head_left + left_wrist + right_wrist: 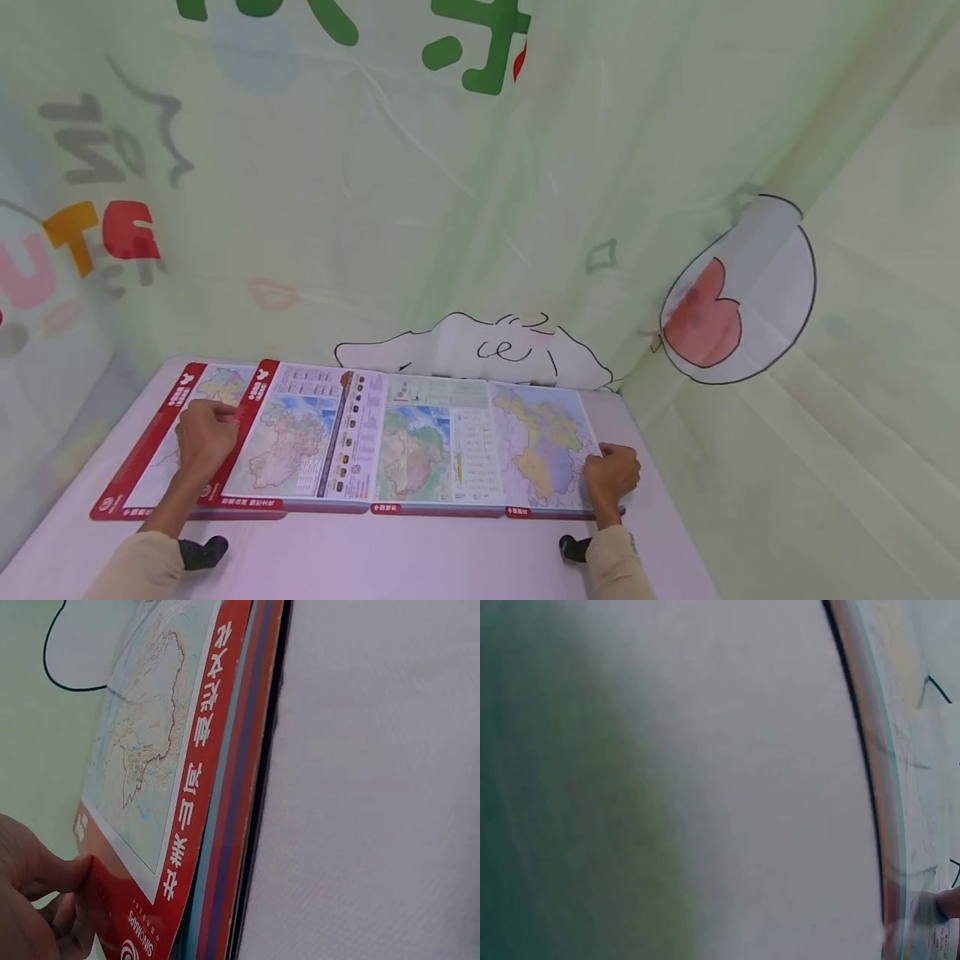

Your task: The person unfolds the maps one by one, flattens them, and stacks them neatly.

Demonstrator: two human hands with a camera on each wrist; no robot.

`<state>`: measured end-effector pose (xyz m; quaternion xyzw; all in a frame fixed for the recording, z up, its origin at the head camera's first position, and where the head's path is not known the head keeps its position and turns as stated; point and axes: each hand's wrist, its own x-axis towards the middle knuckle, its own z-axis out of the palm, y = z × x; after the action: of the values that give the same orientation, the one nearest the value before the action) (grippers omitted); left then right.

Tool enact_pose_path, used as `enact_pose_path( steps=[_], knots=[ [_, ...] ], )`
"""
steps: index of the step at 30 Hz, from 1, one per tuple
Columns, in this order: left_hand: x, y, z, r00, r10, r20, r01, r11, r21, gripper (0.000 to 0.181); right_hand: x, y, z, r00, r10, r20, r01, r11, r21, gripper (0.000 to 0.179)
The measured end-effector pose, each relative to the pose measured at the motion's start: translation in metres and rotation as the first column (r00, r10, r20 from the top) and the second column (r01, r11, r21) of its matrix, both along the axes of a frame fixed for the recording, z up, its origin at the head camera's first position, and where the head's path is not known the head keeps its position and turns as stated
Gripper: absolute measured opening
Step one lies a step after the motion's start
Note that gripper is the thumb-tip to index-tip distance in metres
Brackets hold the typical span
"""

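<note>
A long map spread (367, 433) of glossy printed panels lies near the middle of the pale surface (420, 558), its panels set side by side and showing relief maps, text columns and photo strips. The panel at the spread's left end is a leftmost sheet (150, 475) with a red border, partly covered by a second panel whose red band (253, 400) slants upward. At the spread's right end, a map in yellow, lilac and pink (540, 450) fills one panel. In the left wrist view, the spread's near edge is a stack of thin layers (238, 765) striped light blue, red, purple and orange over black.

The left hand (206, 433), toward the spread's left end, has its grip pinched on the red border, thumb on the printed face. The right hand (613, 475), at the spread's right edge, has its grip closed on that edge.

The surface has a fine, cloth-like texture. Behind the spread hangs a creased, pale green sheet (480, 233) with big green characters; right of the spread it shows a printed balloon (750, 292) with a red heart.
</note>
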<state>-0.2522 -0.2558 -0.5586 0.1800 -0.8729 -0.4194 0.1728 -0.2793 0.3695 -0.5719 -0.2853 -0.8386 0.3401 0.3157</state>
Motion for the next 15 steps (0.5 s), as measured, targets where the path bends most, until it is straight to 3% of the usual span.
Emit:
enact_pose_path(
  steps=[9,13,15],
  knots=[
    [0.004,-0.005,-0.008,0.999,0.036,-0.001,-0.036,0.999,-0.017,0.035,0.005,-0.012,0.017,1.000,-0.011,-0.016,0.010,0.999,-0.034,0.026],
    [0.005,-0.007,-0.008,0.998,0.066,-0.004,-0.066,0.997,-0.031,0.033,0.002,-0.008,0.015,0.998,-0.013,0.061,0.016,0.999,-0.046,0.028],
    [0.006,-0.007,-0.007,0.998,0.067,-0.003,-0.067,0.997,-0.047,0.034,-0.003,0.001,0.006,0.994,-0.023,0.112,0.026,0.999,-0.026,0.034]
  ],
)
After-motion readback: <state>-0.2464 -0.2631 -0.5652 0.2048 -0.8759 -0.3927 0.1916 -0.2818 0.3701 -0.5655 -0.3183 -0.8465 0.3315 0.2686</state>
